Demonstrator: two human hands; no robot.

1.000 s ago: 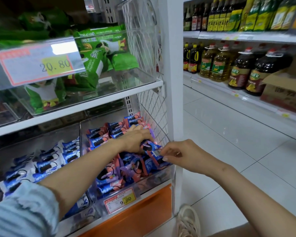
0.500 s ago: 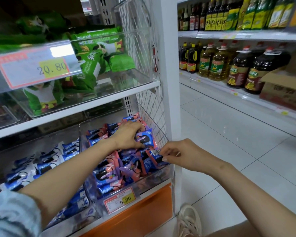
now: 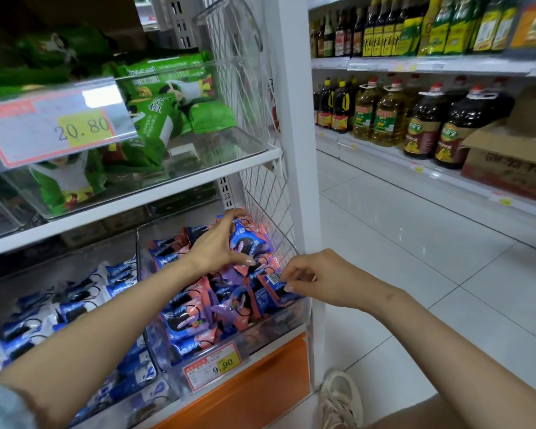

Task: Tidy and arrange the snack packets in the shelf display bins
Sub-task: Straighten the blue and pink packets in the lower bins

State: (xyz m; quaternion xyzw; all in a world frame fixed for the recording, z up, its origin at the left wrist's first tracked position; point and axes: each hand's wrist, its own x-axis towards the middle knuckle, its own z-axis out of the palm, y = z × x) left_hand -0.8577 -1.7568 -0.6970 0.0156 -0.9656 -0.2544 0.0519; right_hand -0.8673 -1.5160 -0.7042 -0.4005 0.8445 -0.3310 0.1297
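Your left hand (image 3: 218, 246) curls round a blue cookie packet (image 3: 250, 241) at 1 o'clock in the clear bin (image 3: 279, 323); your right hand (image 3: 319, 281) pinches a barcoded packet (image 3: 276, 284) at 3 o'clock. Lay both flat, faces forward.

Bin (image 3: 262, 331) top open beneath upper shelf (image 3: 143, 201); wire mesh (image 3: 271, 209) blocks right side; packets (image 3: 205, 308) crowd inside.
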